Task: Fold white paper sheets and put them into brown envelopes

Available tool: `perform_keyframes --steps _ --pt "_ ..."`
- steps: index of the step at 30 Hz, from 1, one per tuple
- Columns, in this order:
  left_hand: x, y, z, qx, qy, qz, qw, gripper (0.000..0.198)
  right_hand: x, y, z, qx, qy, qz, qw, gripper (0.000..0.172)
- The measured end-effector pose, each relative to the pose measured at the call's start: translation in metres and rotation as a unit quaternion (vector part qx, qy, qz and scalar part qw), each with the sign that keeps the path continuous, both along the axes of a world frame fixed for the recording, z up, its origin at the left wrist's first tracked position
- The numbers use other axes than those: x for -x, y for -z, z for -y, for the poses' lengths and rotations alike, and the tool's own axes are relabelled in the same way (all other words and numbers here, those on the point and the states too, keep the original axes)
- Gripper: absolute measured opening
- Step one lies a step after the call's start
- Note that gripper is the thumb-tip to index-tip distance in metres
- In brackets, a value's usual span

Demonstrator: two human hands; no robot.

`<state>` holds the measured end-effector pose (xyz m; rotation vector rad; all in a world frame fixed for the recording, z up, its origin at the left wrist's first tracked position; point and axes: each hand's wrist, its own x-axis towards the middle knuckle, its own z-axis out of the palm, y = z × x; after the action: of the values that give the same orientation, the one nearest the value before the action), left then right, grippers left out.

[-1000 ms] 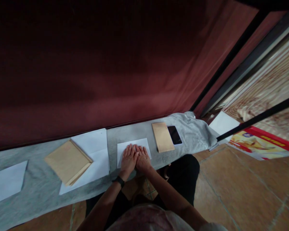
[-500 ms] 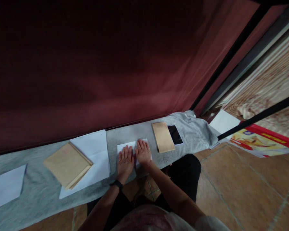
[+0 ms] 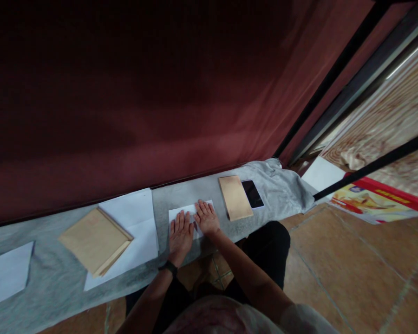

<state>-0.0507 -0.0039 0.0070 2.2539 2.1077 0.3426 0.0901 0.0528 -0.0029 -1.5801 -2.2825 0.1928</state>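
Observation:
Both hands rest on a sheet of white paper [image 3: 176,212], which looks folded and lies on a grey cloth-covered surface [image 3: 181,191]. My left hand [image 3: 181,233] is flat on its left part, fingers stretched out. On its right part lies my right hand [image 3: 206,218], also flat and turned slightly inward. The middle of the paper shows between them; the rest is partly covered. A brown paper envelope [image 3: 236,198] lies just right of my right hand, beside a dark-screened phone [image 3: 252,194].
Left of my hands, several brown envelopes [image 3: 94,239] sit on larger white sheets [image 3: 144,228]. Another white sheet [image 3: 9,273] is at the far left. A dark red panel [image 3: 160,116] rises behind the surface. Black bars [image 3: 376,164] and a colourful printed box [image 3: 376,199] stand to the right.
My right hand has shifted slightly up and to the left on the paper. My left hand stays nearly in place, and the view has tilted a little.

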Motion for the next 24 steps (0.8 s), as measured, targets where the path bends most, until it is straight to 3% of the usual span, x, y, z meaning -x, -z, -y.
perform_keyframes --steps 13,17,18,21,24 --pt "0.009 -0.006 -0.003 -0.011 -0.060 0.037 0.997 0.061 -0.023 0.005 0.006 -0.024 0.033 -0.002 0.999 0.056" --pt "-0.006 -0.021 -0.003 -0.015 -0.077 0.068 0.995 0.058 -0.023 0.007 0.006 -0.025 0.035 0.004 0.999 0.057" --pt "-0.017 -0.030 -0.001 -0.012 -0.062 0.085 0.994 0.057 -0.022 0.008 0.005 -0.027 0.033 0.006 0.999 0.056" --pt "-0.066 -0.068 0.017 0.048 0.140 0.173 0.974 0.053 -0.023 0.012 0.005 -0.034 0.033 0.012 0.999 0.053" --pt "-0.118 -0.118 0.050 0.076 0.356 0.243 0.899 0.053 -0.022 0.013 0.005 -0.047 0.040 0.011 0.998 0.054"
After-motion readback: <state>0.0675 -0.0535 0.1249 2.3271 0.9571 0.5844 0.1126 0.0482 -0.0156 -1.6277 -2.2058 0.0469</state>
